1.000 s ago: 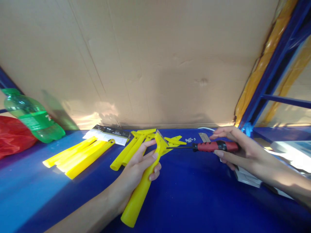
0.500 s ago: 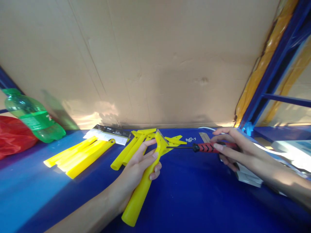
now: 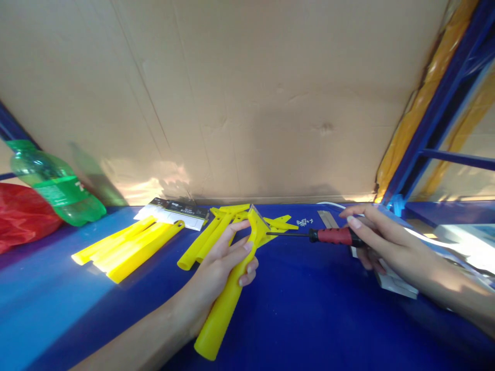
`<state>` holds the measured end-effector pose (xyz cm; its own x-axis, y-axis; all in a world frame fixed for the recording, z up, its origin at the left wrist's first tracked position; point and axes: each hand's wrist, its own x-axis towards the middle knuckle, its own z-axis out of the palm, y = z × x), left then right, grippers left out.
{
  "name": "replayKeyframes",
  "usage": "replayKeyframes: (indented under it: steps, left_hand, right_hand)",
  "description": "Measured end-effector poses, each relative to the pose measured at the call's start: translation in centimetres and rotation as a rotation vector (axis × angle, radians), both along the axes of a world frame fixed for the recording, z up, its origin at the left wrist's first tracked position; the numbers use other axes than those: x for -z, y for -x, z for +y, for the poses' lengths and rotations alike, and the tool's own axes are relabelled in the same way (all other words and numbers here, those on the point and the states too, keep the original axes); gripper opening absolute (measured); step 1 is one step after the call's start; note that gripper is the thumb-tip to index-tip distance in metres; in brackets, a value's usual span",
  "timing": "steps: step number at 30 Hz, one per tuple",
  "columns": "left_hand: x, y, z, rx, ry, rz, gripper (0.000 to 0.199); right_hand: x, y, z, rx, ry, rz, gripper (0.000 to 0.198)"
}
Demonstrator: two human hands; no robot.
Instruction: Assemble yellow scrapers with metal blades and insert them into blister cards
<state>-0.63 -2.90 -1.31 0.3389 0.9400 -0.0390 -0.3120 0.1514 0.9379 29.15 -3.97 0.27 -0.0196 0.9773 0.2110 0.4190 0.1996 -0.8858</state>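
My left hand is wrapped around a yellow scraper, its tube-shaped handle slanting down toward me. A thin metal blade edge shows along the scraper's head. My right hand holds the back end of a screwdriver with a red and black handle. The dark shaft runs level to the left, and its tip meets the side of the scraper's head; the screw there is too small to make out. Just behind my left hand lie more yellow scraper parts, partly hidden by it.
Several yellow handles lie at left beside black and white printed cards. A green bottle leans near a red bag. Flat strips and a white box lie around my right hand. Cardboard stands behind the blue table.
The screwdriver handle has turned about its length: its black chevron marks no longer show. My right fingers have shifted on its back end. The scraper and my left hand stay nearly still.
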Motion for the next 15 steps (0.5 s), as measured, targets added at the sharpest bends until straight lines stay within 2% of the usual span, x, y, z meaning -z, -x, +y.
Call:
replayKeyframes:
  steps: [8, 15]
  left_hand:
    - [0.41, 0.08, 0.40, -0.006, 0.019, 0.011, 0.048]
    - [0.31, -0.08, 0.31, -0.012, 0.004, -0.013, 0.045]
  right_hand:
    - [-0.37, -0.23, -0.57, -0.089, -0.052, 0.071, 0.048]
    - [-0.28, 0.65, -0.50, 0.030, -0.036, -0.024, 0.040]
